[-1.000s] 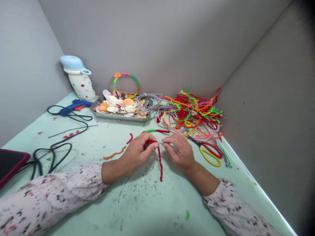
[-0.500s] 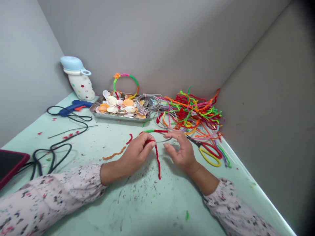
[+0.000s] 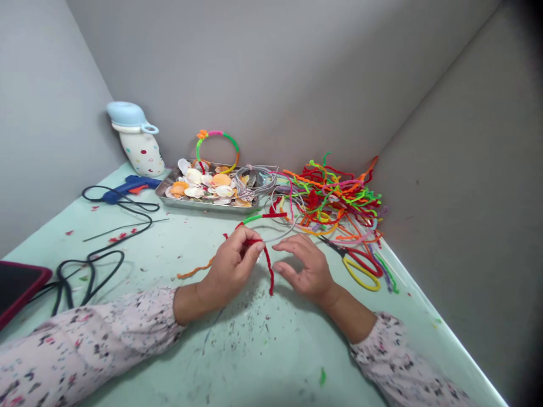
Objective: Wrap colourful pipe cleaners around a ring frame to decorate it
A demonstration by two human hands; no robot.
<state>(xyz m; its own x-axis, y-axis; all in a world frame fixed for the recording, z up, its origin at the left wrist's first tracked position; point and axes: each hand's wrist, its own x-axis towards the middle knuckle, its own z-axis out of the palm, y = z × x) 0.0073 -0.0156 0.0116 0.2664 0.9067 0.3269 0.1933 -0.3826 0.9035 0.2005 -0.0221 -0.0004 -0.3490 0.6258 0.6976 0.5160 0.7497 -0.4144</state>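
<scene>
My left hand (image 3: 235, 261) is closed in a pinch around a red pipe cleaner (image 3: 270, 274), whose loose end hangs down from the fingertips. Behind the fingers rises a curved wire wrapped in green (image 3: 253, 218) and red; its bare grey part (image 3: 285, 233) bends round to the right, and where it meets my grip is hidden. My right hand (image 3: 303, 265) is just to the right of the hanging end, thumb and fingers apart, with nothing between them. An orange pipe cleaner piece (image 3: 195, 272) lies beside my left wrist.
A metal tray (image 3: 203, 208) of seashells stands behind, with a colourful wrapped ring (image 3: 231, 137) propped in it. Pipe cleaners (image 3: 335, 195) lie heaped at the right, near scissors (image 3: 360, 274). On the left are a blue glue gun (image 3: 127, 186), black cable (image 3: 95, 249), bottle (image 3: 142, 152) and red-edged device (image 3: 21, 288).
My right hand has drawn slightly left and down, closer to the red end. The wrapped wire has tilted upward, and the hanging red end has shifted a little up and left.
</scene>
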